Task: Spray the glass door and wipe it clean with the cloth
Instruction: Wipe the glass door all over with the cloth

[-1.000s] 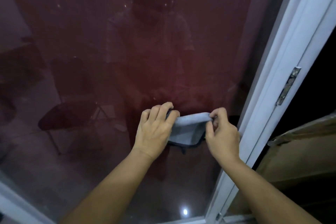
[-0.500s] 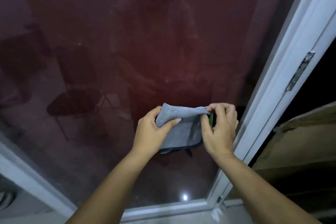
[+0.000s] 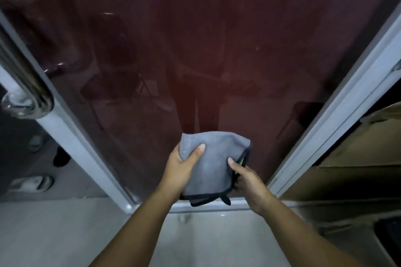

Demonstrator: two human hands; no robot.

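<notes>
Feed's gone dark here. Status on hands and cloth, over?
Left hand and right hand both gripping the grey black-edged cloth. Cloth low before the dark glass door. Nothing in the way.

Cloth (image 3: 213, 165) low in front of glass door (image 3: 217, 50).
My left hand (image 3: 182, 167) on its left edge, right hand (image 3: 247, 180) on its right; handle (image 3: 26, 93) far left.

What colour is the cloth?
Grey with a dark edge trim, seen in the head view: cloth.
</notes>
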